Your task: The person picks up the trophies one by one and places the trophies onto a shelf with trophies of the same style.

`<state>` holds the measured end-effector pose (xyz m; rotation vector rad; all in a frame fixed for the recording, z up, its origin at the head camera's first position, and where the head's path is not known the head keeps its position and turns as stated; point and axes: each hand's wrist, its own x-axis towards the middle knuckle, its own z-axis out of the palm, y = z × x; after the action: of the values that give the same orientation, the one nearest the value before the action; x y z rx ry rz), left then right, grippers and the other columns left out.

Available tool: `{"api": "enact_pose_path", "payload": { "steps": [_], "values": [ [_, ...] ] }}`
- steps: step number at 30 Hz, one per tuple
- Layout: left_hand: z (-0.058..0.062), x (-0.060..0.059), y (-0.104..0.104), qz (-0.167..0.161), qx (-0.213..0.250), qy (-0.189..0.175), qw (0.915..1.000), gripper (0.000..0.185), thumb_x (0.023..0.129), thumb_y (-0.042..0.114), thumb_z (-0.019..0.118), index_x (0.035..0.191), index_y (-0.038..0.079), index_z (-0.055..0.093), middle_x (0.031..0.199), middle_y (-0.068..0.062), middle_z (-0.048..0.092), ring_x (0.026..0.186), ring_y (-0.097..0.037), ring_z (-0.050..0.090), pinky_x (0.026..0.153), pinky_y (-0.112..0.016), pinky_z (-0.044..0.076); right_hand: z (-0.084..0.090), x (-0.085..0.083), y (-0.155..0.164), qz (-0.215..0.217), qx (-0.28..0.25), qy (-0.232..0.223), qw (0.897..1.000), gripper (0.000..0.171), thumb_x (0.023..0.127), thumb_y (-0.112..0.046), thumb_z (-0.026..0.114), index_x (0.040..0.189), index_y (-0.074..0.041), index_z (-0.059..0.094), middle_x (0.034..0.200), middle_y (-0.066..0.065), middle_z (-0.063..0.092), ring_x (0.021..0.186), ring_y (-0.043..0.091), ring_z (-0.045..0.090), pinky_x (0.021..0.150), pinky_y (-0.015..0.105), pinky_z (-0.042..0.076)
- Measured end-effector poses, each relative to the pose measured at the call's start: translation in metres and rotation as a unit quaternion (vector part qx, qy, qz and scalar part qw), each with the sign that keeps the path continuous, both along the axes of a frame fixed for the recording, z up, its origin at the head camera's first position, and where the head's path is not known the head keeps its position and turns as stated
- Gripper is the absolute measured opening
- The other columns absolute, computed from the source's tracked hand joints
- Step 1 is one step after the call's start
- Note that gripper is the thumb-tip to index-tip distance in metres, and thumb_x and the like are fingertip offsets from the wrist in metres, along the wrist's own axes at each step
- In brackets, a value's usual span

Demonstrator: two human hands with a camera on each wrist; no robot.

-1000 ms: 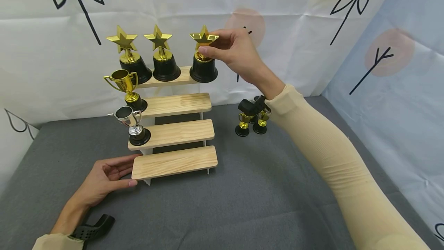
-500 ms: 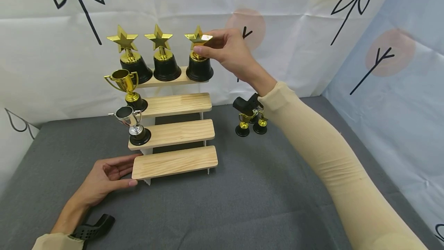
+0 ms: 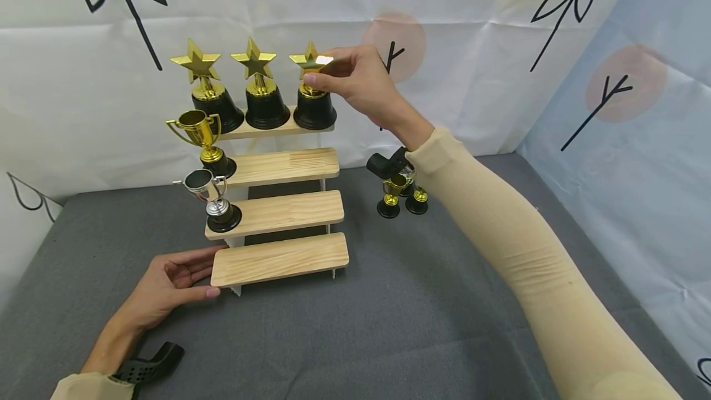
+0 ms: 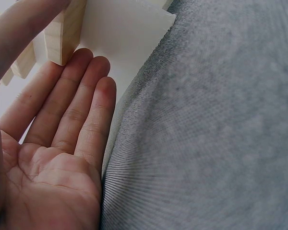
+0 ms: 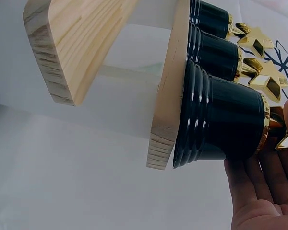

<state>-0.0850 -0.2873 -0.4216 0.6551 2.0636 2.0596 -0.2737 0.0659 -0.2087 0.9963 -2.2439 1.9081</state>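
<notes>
A wooden four-step stand [image 3: 280,215] sits on grey cloth [image 3: 389,313]. Three gold star trophies on black bases stand on its top shelf [image 3: 278,130]. My right hand [image 3: 355,79] pinches the star of the rightmost trophy [image 3: 314,108], which stands upright close beside the middle one [image 3: 265,104]. In the right wrist view that black base [image 5: 225,120] rests flat on the top shelf [image 5: 168,96], with my right hand [image 5: 264,191] beneath the star. My left hand [image 3: 178,279] lies on the cloth. Its straight fingers [image 4: 81,110] touch the bottom step's left end [image 4: 67,33].
A gold cup trophy [image 3: 201,141] stands at the left end of the second step and a silver cup [image 3: 213,199] at the left end of the third. Several small cup trophies [image 3: 397,196] cluster on the cloth right of the stand. Printed sheets wall the back and right.
My right hand has slid the rightmost star trophy left along the top shelf, from its right end to just beside the middle trophy. The left hand has stayed put.
</notes>
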Motion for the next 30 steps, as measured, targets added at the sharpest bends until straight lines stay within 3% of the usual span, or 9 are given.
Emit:
{"api": "enact_pose_path", "payload": {
  "steps": [30],
  "values": [
    [-0.0001, -0.0004, -0.0003, -0.001, 0.003, 0.0, 1.0, 0.065, 0.075, -0.029, 0.07, 0.137, -0.017, 0.051, 0.134, 0.002, 0.065, 0.119, -0.012, 0.065, 0.098, -0.027, 0.056, -0.002, -0.0086, -0.0061, -0.007, 0.014, -0.035, 0.999, 0.027, 0.094, -0.006, 0.074, 0.119, 0.003, 0.072, 0.103, 0.012, 0.074, 0.101, 0.023, 0.069, 0.093, 0.03, 0.057]
  ]
}}
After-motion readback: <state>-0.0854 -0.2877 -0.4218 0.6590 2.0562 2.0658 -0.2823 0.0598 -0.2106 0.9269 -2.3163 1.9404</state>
